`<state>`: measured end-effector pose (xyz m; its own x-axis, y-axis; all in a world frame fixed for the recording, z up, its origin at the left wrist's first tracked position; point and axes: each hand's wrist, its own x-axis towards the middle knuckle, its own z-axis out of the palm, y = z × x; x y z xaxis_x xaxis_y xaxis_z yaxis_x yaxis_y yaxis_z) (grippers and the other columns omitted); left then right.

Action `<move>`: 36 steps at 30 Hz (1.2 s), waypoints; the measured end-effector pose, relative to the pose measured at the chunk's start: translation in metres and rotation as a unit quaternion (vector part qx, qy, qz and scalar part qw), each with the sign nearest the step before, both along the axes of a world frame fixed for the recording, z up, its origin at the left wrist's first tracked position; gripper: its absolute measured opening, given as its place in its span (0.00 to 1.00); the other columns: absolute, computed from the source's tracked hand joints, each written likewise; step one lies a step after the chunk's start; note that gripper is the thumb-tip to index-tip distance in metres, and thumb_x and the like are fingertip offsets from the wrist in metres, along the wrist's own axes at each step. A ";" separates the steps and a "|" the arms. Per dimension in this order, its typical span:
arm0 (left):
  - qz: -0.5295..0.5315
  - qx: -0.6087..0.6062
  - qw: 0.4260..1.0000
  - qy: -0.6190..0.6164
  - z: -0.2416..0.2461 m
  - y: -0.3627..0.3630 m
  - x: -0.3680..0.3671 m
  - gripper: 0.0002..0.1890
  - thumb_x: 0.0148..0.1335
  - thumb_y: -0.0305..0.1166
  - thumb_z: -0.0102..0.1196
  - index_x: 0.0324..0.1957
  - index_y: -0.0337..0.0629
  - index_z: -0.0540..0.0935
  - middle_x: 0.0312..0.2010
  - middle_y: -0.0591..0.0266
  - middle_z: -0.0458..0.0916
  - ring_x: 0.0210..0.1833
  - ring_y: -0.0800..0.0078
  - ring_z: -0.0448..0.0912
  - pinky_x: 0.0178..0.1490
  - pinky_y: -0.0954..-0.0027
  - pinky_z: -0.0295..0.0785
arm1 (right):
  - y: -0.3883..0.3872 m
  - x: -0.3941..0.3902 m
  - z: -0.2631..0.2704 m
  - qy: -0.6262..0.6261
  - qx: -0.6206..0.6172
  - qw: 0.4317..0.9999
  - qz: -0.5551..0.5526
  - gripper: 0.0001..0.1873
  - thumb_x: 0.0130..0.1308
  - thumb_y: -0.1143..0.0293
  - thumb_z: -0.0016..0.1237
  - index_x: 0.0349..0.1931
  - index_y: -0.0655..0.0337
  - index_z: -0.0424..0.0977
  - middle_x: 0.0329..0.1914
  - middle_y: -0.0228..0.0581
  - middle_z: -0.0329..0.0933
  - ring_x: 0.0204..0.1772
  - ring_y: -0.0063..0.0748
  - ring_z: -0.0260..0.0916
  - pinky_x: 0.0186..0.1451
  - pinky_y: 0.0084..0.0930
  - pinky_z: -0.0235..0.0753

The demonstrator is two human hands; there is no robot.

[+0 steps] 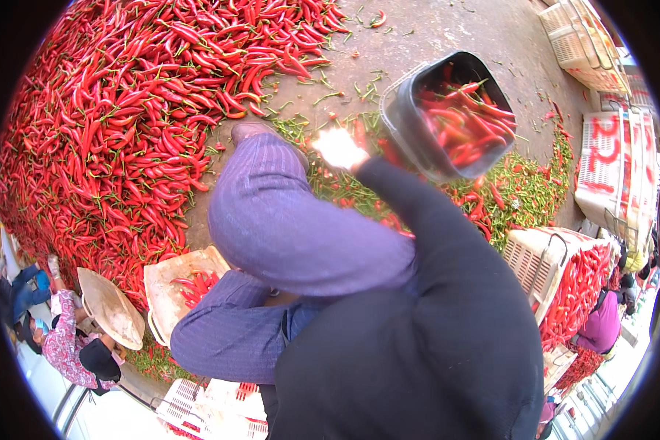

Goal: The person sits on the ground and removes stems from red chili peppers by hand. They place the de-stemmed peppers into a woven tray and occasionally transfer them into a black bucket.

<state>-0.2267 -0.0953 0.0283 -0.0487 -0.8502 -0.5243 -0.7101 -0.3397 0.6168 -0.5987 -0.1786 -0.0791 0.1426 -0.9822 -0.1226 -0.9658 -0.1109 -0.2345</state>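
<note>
My right hand (340,149) reaches out from a black sleeve, low over the stems on the ground. Glare and blur wash out its fingers, so I cannot tell what it holds. Just right of it, a dark plastic bucket (410,129) with a wire handle has its opening towards me. Blurred red chili peppers (465,124) lie inside. A large heap of red chili peppers (137,110) spreads beyond my legs on the left. My left hand is out of view. Beside my left knee, a pale plastic basket (158,280) holds some chilies.
Green stems (520,192) and loose chilies cover the ground around the bucket. A crate full of chilies (533,264) stands at right, with stacked white crates (602,159) beyond. Another person (69,352) is at lower left, by a tilted basket (113,311); a person in purple (602,324) is at right.
</note>
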 end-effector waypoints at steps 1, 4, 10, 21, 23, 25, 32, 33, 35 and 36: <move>0.003 0.008 1.000 -0.010 0.001 0.001 0.000 0.15 0.57 0.27 0.48 0.48 0.36 0.73 0.40 0.52 0.77 0.43 0.63 0.76 0.47 0.67 0.70 | -0.029 0.008 -0.006 -0.021 -0.013 0.999 -0.044 0.15 0.59 0.66 0.35 0.45 0.52 0.71 0.38 0.46 0.69 0.39 0.46 0.69 0.39 0.41 0.67; 0.013 0.035 0.999 -0.038 0.004 0.007 0.002 0.15 0.58 0.27 0.48 0.48 0.36 0.73 0.40 0.52 0.77 0.43 0.63 0.76 0.47 0.67 0.71 | -0.082 0.033 -0.017 -0.054 0.062 0.992 -0.097 0.20 0.60 0.63 0.33 0.53 0.47 0.66 0.54 0.45 0.65 0.52 0.48 0.64 0.50 0.54 0.61; -0.001 0.069 0.995 -0.066 -0.003 0.007 0.004 0.15 0.58 0.27 0.48 0.48 0.36 0.73 0.40 0.53 0.77 0.43 0.63 0.76 0.47 0.67 0.71 | 0.026 0.068 -0.008 -0.082 0.171 0.982 -0.002 0.16 0.58 0.67 0.37 0.46 0.58 0.70 0.56 0.54 0.61 0.60 0.52 0.58 0.58 0.58 0.56; 0.000 0.048 0.997 -0.067 -0.013 0.011 -0.015 0.14 0.58 0.27 0.48 0.47 0.35 0.73 0.40 0.53 0.77 0.43 0.64 0.76 0.47 0.67 0.71 | 0.153 0.043 -0.059 0.051 0.103 0.972 0.203 0.09 0.51 0.63 0.40 0.23 0.52 0.75 0.26 0.36 0.72 0.39 0.45 0.66 0.49 0.47 0.63; 0.001 0.048 0.996 -0.072 -0.016 0.015 -0.018 0.14 0.58 0.27 0.48 0.47 0.35 0.73 0.40 0.53 0.77 0.43 0.64 0.76 0.47 0.68 0.71 | 0.179 -0.009 -0.057 -0.134 0.059 0.978 0.150 0.11 0.50 0.63 0.45 0.27 0.61 0.75 0.30 0.43 0.73 0.34 0.43 0.70 0.41 0.38 0.70; 0.009 0.043 0.996 -0.074 -0.019 0.020 -0.021 0.14 0.58 0.27 0.48 0.47 0.35 0.73 0.40 0.53 0.77 0.43 0.64 0.76 0.47 0.68 0.71 | 0.226 -0.060 -0.060 -0.057 0.072 0.980 0.178 0.11 0.51 0.65 0.43 0.30 0.60 0.74 0.33 0.41 0.73 0.37 0.42 0.69 0.44 0.38 0.69; 0.011 0.033 0.996 -0.077 -0.030 0.023 -0.050 0.14 0.59 0.27 0.48 0.47 0.35 0.73 0.39 0.53 0.77 0.43 0.65 0.76 0.47 0.68 0.71 | 0.372 -0.169 -0.085 0.141 0.315 0.937 -0.055 0.15 0.57 0.70 0.35 0.39 0.59 0.74 0.41 0.43 0.74 0.47 0.36 0.70 0.49 0.34 0.67; 0.005 0.028 0.997 -0.076 -0.030 0.019 -0.055 0.14 0.59 0.27 0.48 0.47 0.35 0.73 0.39 0.53 0.77 0.43 0.65 0.76 0.47 0.68 0.71 | 0.380 -0.183 -0.076 0.169 0.409 0.895 -0.062 0.14 0.58 0.69 0.34 0.40 0.54 0.74 0.43 0.38 0.74 0.48 0.32 0.70 0.50 0.30 0.66; -0.008 0.013 0.998 -0.067 -0.029 0.010 -0.068 0.14 0.59 0.27 0.48 0.47 0.35 0.73 0.39 0.53 0.77 0.43 0.65 0.76 0.46 0.68 0.71 | 0.379 -0.202 -0.053 0.234 0.431 0.871 -0.039 0.14 0.59 0.68 0.35 0.40 0.49 0.75 0.44 0.31 0.75 0.50 0.27 0.69 0.52 0.31 0.63; -0.013 0.007 0.998 -0.061 -0.028 0.007 -0.072 0.14 0.59 0.27 0.48 0.47 0.35 0.73 0.39 0.53 0.77 0.43 0.65 0.76 0.46 0.68 0.71 | 0.374 -0.209 -0.038 0.228 0.433 0.870 -0.067 0.14 0.60 0.66 0.35 0.42 0.48 0.75 0.45 0.29 0.74 0.52 0.26 0.67 0.54 0.32 0.61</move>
<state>-0.2990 -0.0886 0.0001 -0.0055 -0.8415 -0.5403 -0.7886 -0.3285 0.5198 -0.8076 0.1951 -0.1171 -0.2243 -0.4981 -0.8376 -0.9707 0.0378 0.2374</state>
